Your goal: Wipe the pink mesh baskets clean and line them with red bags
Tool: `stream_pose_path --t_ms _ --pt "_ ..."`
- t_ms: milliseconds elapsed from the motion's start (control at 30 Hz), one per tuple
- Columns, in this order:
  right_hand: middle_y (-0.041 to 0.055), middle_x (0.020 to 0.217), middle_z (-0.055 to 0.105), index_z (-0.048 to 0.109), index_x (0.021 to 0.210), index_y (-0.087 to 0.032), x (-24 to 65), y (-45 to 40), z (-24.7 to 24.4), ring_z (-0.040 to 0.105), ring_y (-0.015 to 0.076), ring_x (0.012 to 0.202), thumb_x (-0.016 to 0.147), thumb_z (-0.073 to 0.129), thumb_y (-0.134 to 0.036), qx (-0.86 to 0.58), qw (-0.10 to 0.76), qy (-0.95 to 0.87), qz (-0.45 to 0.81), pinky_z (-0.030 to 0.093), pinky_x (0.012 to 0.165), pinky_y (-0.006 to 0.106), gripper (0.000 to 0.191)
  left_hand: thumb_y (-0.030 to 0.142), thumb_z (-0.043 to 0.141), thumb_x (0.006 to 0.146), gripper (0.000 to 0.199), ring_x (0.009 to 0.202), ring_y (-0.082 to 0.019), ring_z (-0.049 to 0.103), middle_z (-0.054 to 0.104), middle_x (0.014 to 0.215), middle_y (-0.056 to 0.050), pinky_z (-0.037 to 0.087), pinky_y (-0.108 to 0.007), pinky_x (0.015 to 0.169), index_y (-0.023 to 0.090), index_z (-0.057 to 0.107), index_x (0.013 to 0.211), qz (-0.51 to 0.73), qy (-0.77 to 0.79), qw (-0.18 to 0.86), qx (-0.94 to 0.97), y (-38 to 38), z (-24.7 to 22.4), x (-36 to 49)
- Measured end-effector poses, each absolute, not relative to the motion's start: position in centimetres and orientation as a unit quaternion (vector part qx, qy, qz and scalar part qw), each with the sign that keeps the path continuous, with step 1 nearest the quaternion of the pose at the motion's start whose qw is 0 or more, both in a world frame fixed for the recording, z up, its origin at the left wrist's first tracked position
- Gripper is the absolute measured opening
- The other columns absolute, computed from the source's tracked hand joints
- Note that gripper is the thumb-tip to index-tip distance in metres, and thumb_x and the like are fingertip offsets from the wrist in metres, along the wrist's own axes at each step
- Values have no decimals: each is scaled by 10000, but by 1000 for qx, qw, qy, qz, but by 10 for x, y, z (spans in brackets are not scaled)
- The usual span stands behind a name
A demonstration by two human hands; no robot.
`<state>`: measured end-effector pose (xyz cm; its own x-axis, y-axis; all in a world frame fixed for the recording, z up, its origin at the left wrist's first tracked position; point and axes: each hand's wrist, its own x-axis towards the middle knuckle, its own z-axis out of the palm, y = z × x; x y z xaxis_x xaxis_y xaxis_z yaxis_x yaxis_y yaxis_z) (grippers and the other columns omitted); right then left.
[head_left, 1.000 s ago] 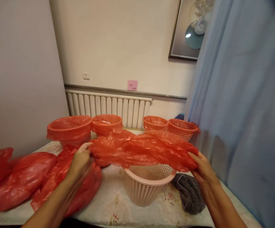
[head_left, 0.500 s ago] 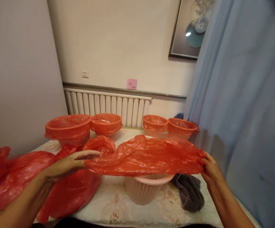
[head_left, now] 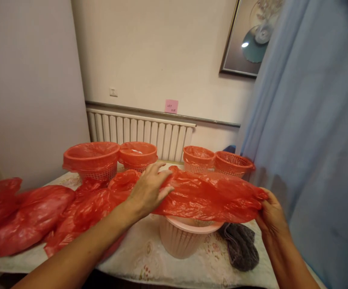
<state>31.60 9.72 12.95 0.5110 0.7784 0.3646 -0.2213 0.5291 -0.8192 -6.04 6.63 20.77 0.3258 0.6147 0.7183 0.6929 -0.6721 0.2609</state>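
Note:
A crumpled red plastic bag (head_left: 210, 196) stretches sideways above a pale pink waste basket (head_left: 181, 239), hiding part of its rim. My right hand (head_left: 271, 210) grips the bag's right end between thumb and fingers. Over the bag's left part, my left hand (head_left: 152, 188) is open, with thumb and fingers apart; whether it touches the plastic I cannot tell. Behind my left forearm lies more red bag plastic (head_left: 95, 204) on the table. Just right of the pink basket rests a dark grey cloth (head_left: 241, 247).
Along the table's back stand red baskets lined with red bags: a large one (head_left: 91, 156), a smaller one (head_left: 138, 154), and two (head_left: 198, 157) at the right. A filled red bag (head_left: 32, 216) lies left. A blue curtain (head_left: 309, 132) hangs on the right.
My left hand has let go of the bag's left end and moved right, over the bag. My right hand keeps its grip. The view has shifted slightly.

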Motion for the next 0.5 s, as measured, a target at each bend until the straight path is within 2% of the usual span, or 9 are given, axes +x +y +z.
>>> stream_pose_path --t_ms 67,133,200,300,367,500 --pt "-43 668 617 608 796 -198 313 92 134 554 89 539 519 793 -258 -365 785 -385 320 488 515 216 339 142 588 779 285 1176 -319 447 467 1274 -139 355 -468 989 199 613 1057 -395 -433 12 -810 76 202 -54" --pt "-44 661 614 609 792 -196 312 88 136 548 86 534 508 811 -274 -368 781 -382 330 483 510 209 357 71 494 798 267 986 -268 546 547 1088 -104 407 -423 887 209 639 976 -404 -447 -52 -796 86 197 -55" --pt "-44 653 611 612 789 -193 313 86 137 543 82 533 496 825 -283 -375 778 -374 337 476 501 195 373 47 488 780 259 803 -213 559 574 884 -43 419 -352 787 222 659 867 -429 -441 -151 -774 92 195 -62" --pt "-38 664 619 621 788 -187 320 87 134 554 89 547 483 829 -295 -383 782 -366 329 475 500 192 384 80 573 735 160 614 -157 513 558 643 12 392 -266 628 198 642 652 -446 -423 -274 -740 97 196 -78" --pt "-36 670 624 625 787 -184 327 91 130 561 95 552 462 832 -282 -385 789 -359 317 478 503 198 397 138 603 739 177 505 -129 473 528 527 28 354 -234 522 181 598 568 -464 -422 -340 -701 99 198 -90" --pt "-31 678 635 634 805 -174 341 99 119 569 96 555 446 832 -256 -395 798 -342 300 483 502 195 417 235 598 767 169 431 -109 482 555 518 28 363 -201 440 169 561 616 -556 -408 -452 -566 101 198 -117"
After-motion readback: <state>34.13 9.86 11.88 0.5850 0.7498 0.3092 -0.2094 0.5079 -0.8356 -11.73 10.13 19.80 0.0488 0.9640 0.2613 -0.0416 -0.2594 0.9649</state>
